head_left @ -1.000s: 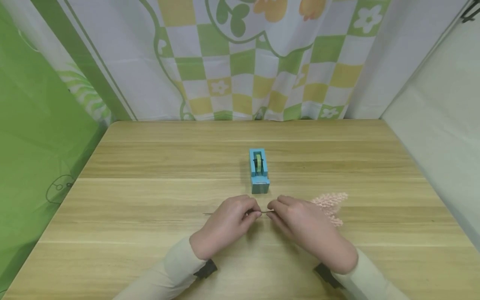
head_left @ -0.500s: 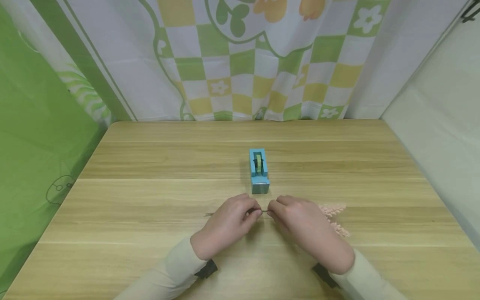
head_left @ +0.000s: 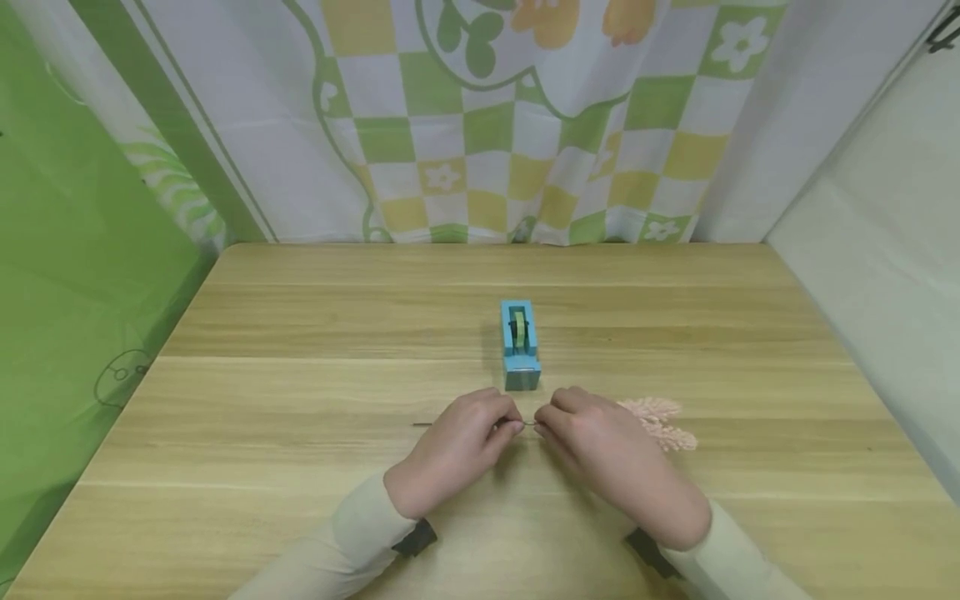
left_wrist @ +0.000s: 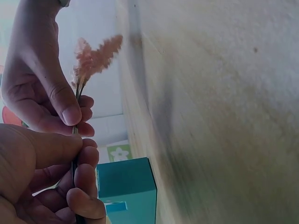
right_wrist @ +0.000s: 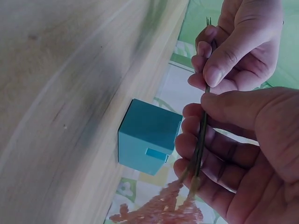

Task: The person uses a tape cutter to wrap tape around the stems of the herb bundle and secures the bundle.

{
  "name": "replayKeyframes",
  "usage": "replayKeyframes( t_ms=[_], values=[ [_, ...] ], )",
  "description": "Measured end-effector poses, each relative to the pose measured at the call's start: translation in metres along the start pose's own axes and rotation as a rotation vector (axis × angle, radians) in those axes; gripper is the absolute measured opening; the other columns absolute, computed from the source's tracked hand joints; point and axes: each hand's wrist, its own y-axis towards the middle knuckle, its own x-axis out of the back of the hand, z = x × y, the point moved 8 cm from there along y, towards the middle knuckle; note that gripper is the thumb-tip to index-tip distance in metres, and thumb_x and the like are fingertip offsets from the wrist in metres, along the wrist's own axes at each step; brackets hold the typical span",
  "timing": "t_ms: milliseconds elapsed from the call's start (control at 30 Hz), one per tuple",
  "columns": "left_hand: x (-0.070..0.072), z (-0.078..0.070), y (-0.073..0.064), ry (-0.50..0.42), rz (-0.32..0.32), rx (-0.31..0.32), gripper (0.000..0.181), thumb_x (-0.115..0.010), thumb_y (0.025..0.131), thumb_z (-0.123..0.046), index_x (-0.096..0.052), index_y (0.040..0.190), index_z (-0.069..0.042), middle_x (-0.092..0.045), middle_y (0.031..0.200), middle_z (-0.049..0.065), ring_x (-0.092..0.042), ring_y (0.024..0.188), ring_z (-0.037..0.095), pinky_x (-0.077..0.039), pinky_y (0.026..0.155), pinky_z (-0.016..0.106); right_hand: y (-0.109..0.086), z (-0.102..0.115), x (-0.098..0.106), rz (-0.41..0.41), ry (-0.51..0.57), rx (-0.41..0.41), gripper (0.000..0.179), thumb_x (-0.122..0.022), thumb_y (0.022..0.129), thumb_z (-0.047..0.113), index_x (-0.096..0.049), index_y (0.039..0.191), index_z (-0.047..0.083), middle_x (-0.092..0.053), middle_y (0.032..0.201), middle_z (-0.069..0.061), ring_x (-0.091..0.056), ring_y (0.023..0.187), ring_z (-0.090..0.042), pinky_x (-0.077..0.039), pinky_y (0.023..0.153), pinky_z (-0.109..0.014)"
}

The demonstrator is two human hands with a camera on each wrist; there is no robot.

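Several thin dark flower stems (right_wrist: pixel 202 140) run crosswise between both hands, bunched together. My left hand (head_left: pixel 459 446) pinches them between thumb and fingers toward their bare ends, which stick out at its left in the head view. Close beside it, my right hand (head_left: pixel 606 457) pinches the same stems nearer the blossoms, its other fingers curled along them in the right wrist view. Fluffy pink flower heads (head_left: pixel 663 423) spread out past the right hand, partly hidden behind it. In the left wrist view the pink blossoms (left_wrist: pixel 96 58) fork into separate sprays.
Just beyond the hands stands a blue tape dispenser (head_left: pixel 521 375) holding a greenish tape roll (head_left: pixel 519 329). All this is at a wood-grain table (head_left: pixel 300 325). A checked curtain (head_left: pixel 480 167) hangs behind its far edge; green cloth (head_left: pixel 67 250) borders the left.
The flower heads have turned about the stem line, fanning apart and then drawing closer together. Both hands have stayed nearly in place with their pinch kept. The head view has shifted slightly.
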Motion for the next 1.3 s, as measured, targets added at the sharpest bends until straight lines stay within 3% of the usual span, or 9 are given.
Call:
replayKeyframes(
  t_ms=[167, 367, 533, 700, 967, 1300],
  values=[
    [-0.0006, 0.0008, 0.0009, 0.010, -0.005, 0.004, 0.006, -0.071, 0.099, -0.009, -0.075, 0.095, -0.009, -0.069, 0.088, -0.001, -0.054, 0.075, 0.006, -0.050, 0.069, 0.020, -0.0003, -0.0003, -0.0010, 0.000, 0.007, 0.008, 0.012, -0.085, 0.087, 0.011, -0.078, 0.096, 0.014, -0.062, 0.083, 0.006, -0.054, 0.074, -0.007, -0.056, 0.065, -0.021],
    [-0.0002, 0.0020, 0.0011, 0.014, -0.007, 0.023, 0.003, -0.071, 0.098, -0.010, -0.074, 0.096, -0.010, -0.069, 0.090, -0.001, -0.056, 0.077, 0.006, -0.051, 0.070, 0.019, 0.0014, -0.0020, -0.0019, -0.046, 0.015, 0.019, 0.012, -0.086, 0.085, 0.011, -0.076, 0.091, 0.015, -0.065, 0.082, 0.006, -0.057, 0.073, -0.006, -0.057, 0.066, -0.021],
    [-0.0014, 0.0026, 0.0024, 0.031, 0.011, 0.028, 0.012, -0.066, 0.102, -0.014, -0.077, 0.100, -0.008, -0.074, 0.091, 0.001, -0.060, 0.078, 0.008, -0.053, 0.072, 0.022, 0.0021, -0.0024, -0.0016, -0.071, 0.016, 0.024, 0.012, -0.084, 0.087, 0.012, -0.073, 0.089, 0.014, -0.060, 0.079, 0.007, -0.050, 0.064, -0.004, -0.053, 0.059, -0.019],
    [-0.0025, 0.0037, 0.0033, 0.043, 0.025, 0.032, 0.014, -0.065, 0.103, -0.013, -0.077, 0.100, -0.008, -0.074, 0.090, 0.001, -0.060, 0.079, 0.009, -0.053, 0.074, 0.024, 0.0019, -0.0033, -0.0036, -0.042, 0.039, 0.003, 0.010, -0.082, 0.090, 0.013, -0.072, 0.091, 0.014, -0.059, 0.080, 0.007, -0.048, 0.062, -0.003, -0.050, 0.056, -0.018],
    [-0.0009, 0.0058, 0.0051, 0.046, 0.005, 0.045, 0.010, -0.069, 0.101, -0.013, -0.077, 0.099, -0.009, -0.074, 0.092, 0.000, -0.059, 0.081, 0.010, -0.051, 0.074, 0.024, 0.0013, -0.0032, -0.0049, -0.009, 0.018, -0.019, 0.007, -0.080, 0.092, 0.016, -0.076, 0.097, 0.014, -0.064, 0.080, 0.007, -0.057, 0.069, -0.006, -0.055, 0.064, -0.023],
    [-0.0014, 0.0065, 0.0063, 0.027, -0.014, 0.042, 0.008, -0.069, 0.101, -0.015, -0.075, 0.099, -0.010, -0.073, 0.093, 0.000, -0.059, 0.078, 0.008, -0.051, 0.071, 0.021, 0.0034, -0.0047, -0.0048, -0.023, -0.003, -0.012, 0.008, -0.081, 0.090, 0.013, -0.074, 0.089, 0.015, -0.063, 0.078, 0.007, -0.053, 0.065, -0.005, -0.052, 0.059, -0.021]
  ],
)
